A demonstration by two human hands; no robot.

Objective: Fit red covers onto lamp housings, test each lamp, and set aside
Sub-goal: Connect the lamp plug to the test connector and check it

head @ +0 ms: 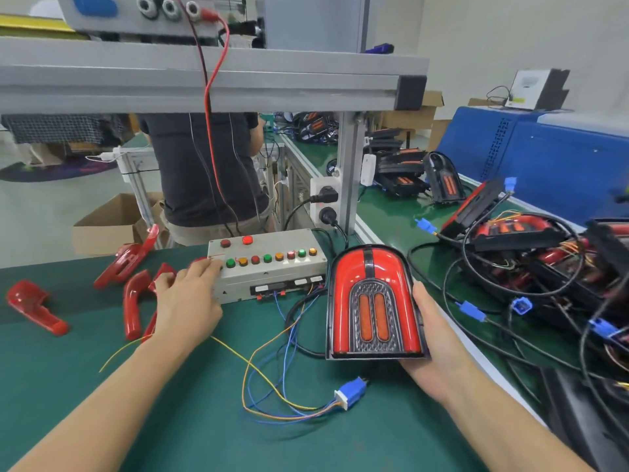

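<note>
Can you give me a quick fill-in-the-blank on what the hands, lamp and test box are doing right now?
1. The right hand holds the assembled lamp from its ____ side.
2. The left hand reaches its fingers to the ____ end of the button box.
3. The blue connector lies on the ____ mat.
4. Loose red covers lie to the ____ of the box.

Missing words: right; left; green; left

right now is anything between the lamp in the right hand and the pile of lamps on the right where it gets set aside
Nothing solid blocks it. The lamp sits in the right hand, lifted off the mat. Between it and the pile of lamps lie only loose black cables and blue connectors, low on the bench.
</note>
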